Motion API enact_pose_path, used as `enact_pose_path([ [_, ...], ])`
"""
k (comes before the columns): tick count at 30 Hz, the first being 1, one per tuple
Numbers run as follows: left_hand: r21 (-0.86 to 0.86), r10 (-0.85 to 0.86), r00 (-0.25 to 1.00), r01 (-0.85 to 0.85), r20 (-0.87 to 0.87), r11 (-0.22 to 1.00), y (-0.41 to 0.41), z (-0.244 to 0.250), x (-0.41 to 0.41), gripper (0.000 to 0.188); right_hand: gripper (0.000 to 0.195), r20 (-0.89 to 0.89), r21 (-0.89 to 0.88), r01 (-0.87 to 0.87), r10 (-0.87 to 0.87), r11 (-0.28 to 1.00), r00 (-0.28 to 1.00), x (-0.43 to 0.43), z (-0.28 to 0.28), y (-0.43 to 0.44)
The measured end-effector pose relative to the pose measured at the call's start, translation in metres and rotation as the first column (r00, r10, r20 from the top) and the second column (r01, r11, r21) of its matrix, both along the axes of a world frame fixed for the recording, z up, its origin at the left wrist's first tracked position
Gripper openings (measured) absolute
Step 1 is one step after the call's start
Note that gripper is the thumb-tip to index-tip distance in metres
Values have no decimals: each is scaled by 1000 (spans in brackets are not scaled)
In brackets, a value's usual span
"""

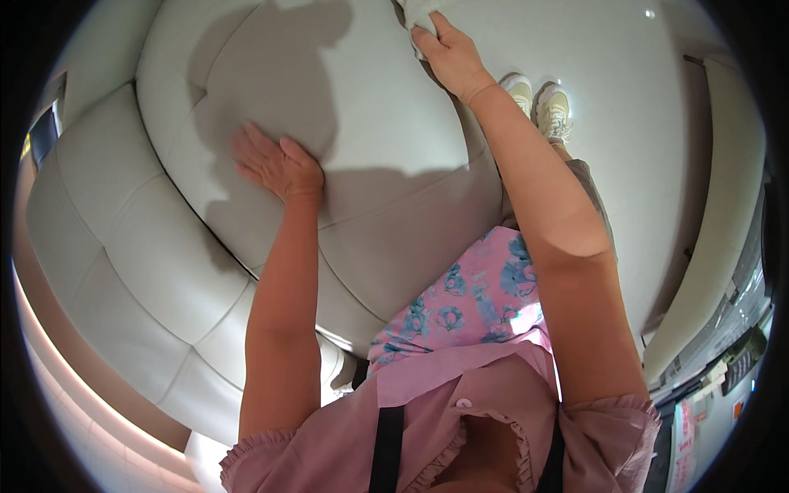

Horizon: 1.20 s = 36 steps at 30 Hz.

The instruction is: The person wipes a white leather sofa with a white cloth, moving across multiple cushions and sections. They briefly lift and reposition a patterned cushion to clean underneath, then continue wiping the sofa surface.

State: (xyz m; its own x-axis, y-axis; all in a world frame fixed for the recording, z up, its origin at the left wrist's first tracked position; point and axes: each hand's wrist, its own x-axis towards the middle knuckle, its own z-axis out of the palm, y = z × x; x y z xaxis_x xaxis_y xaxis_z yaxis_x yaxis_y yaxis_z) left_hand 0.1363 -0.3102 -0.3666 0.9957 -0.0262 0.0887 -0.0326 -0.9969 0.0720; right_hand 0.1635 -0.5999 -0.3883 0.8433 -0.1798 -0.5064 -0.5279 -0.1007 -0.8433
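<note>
A pale grey sofa, its covering smooth and leather-like, spreads before me, with a stitched seat cushion and a padded backrest. My left hand rests palm down on the seat, fingers slightly spread and a little blurred, holding nothing. At the seat's front edge, my right hand grips a whitish cloth. The cloth runs partly out of the top of the picture. My shadow falls over much of the cushion. A pink apron with blue flowers hangs between my arms against the sofa.
Light sneakers stand on the glossy pale floor, right of the seat. A long pale piece of furniture lines the right side, with film-wrapped material behind it. A lit strip runs behind the backrest.
</note>
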Motion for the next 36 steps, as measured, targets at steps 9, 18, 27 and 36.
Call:
enact_pose_path([
  [9,23,-60,994,63,-91,998,24,18,25,62,41,88,-523,-190,274,831,958,-126,33,52],
  [18,24,-130,985,134,-117,991,30,28,-111,70,60,-8,-746,-331,490,578,871,-169,67,85],
  [27,-50,-244,970,242,-26,969,47,16,-108,70,59,130,-714,-135,320,687,938,-136,39,81],
  [36,-85,-311,950,308,-18,947,51,24,-96,71,56,-245,271,166,-99,948,964,-107,-43,-7],
])
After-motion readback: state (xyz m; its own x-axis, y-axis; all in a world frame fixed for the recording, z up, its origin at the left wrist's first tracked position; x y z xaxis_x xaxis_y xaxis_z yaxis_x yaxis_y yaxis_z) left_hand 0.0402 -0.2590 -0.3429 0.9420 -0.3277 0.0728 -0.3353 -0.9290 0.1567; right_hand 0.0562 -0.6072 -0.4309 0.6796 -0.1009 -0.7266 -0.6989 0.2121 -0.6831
